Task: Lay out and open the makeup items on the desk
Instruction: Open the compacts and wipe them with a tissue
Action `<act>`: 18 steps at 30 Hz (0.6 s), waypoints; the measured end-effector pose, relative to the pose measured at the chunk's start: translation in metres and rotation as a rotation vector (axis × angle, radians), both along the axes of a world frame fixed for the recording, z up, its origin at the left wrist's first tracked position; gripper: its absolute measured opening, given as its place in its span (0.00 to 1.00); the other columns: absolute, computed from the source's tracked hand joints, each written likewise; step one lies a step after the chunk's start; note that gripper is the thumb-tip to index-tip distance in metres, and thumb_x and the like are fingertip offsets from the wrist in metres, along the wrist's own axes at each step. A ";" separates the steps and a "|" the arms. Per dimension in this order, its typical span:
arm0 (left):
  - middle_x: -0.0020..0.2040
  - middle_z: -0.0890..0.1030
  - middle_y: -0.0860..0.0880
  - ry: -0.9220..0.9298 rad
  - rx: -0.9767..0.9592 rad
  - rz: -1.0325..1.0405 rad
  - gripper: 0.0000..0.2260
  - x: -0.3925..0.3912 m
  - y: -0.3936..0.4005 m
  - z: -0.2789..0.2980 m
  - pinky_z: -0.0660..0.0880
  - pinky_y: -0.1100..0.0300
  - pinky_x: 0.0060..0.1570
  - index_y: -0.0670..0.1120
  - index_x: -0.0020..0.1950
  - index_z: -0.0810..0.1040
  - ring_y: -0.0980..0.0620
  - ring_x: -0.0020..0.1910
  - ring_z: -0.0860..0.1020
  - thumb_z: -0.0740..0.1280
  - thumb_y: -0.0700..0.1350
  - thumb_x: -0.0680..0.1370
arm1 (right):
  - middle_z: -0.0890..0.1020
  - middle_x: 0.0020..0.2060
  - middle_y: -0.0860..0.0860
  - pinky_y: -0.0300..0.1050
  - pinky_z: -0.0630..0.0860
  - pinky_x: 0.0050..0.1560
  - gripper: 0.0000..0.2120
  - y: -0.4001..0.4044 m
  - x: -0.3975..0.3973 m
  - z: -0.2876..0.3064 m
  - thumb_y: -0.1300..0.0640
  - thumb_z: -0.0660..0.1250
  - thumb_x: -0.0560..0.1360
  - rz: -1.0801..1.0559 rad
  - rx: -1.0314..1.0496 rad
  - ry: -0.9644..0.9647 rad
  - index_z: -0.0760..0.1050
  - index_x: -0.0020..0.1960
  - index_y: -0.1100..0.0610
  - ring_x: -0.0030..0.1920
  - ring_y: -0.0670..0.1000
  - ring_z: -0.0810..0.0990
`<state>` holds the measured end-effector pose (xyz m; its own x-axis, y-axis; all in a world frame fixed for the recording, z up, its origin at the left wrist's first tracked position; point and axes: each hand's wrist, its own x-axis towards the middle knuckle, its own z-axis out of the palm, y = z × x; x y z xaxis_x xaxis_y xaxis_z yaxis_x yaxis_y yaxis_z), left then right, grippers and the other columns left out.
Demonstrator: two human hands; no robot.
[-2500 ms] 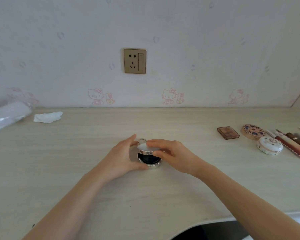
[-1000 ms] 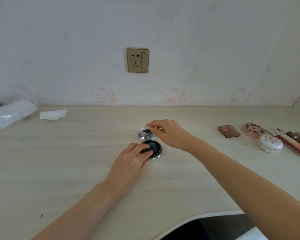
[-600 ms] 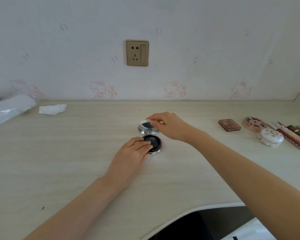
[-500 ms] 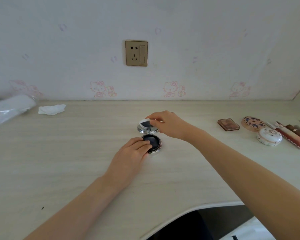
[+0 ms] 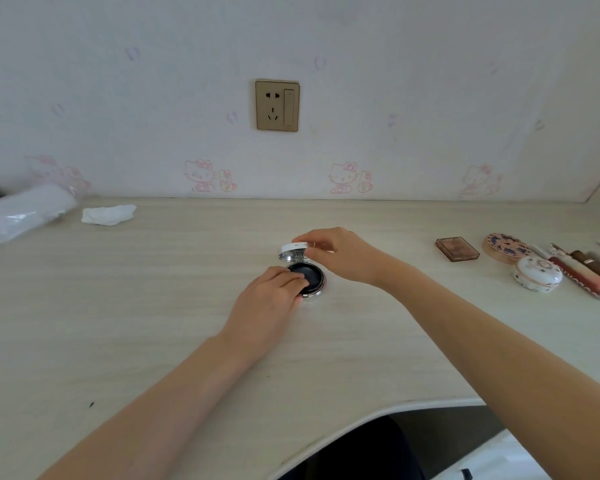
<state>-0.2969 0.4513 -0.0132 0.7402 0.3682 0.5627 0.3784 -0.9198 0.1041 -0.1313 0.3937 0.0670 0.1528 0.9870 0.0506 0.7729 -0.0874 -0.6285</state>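
Observation:
A round silver compact point(image 5: 313, 279) lies open in the middle of the desk point(image 5: 153, 306), showing a black puff inside. Its mirrored lid point(image 5: 292, 252) is tilted back and up. My right hand point(image 5: 340, 254) pinches the lid's top edge between thumb and fingers. My left hand point(image 5: 267, 303) rests on the near left of the base, fingertips touching the black puff. To the right lie closed items: a brown square palette point(image 5: 457, 248), a flowered round compact point(image 5: 504, 247), a white round case point(image 5: 537, 278) and several lipstick tubes point(image 5: 582, 271).
A crumpled white tissue point(image 5: 108, 214) and a clear plastic-wrapped pack point(image 5: 21, 213) lie at the back left by the wall. A socket point(image 5: 277, 105) is on the wall. The desk's front edge curves inward at the lower right.
The compact's lid went from nearly shut to tilted back, my right hand following it. My left hand slid from the side of the base onto the black puff.

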 end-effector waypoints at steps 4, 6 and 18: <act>0.52 0.83 0.52 -0.001 -0.020 -0.007 0.16 -0.001 0.000 -0.001 0.73 0.61 0.53 0.46 0.53 0.82 0.54 0.55 0.72 0.57 0.48 0.75 | 0.77 0.56 0.45 0.40 0.68 0.62 0.19 -0.002 0.001 -0.004 0.55 0.61 0.79 -0.011 0.001 -0.011 0.70 0.69 0.49 0.62 0.47 0.74; 0.53 0.83 0.53 0.012 -0.035 -0.001 0.17 -0.002 0.000 0.000 0.76 0.60 0.52 0.47 0.53 0.83 0.55 0.55 0.73 0.56 0.48 0.76 | 0.76 0.63 0.46 0.42 0.68 0.66 0.21 -0.004 0.002 -0.007 0.57 0.61 0.79 -0.027 0.030 -0.022 0.68 0.71 0.51 0.66 0.47 0.72; 0.68 0.74 0.50 -0.090 -0.274 0.073 0.18 -0.005 0.006 0.003 0.68 0.55 0.67 0.46 0.65 0.76 0.50 0.70 0.67 0.70 0.42 0.76 | 0.72 0.67 0.56 0.47 0.67 0.66 0.24 -0.025 -0.006 -0.041 0.52 0.61 0.79 -0.255 0.090 -0.177 0.62 0.72 0.61 0.68 0.55 0.68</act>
<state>-0.3020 0.4569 -0.0104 0.6579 0.5658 0.4971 0.4204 -0.8235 0.3810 -0.1376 0.3684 0.0257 0.3761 0.9081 0.1840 0.8310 -0.2427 -0.5005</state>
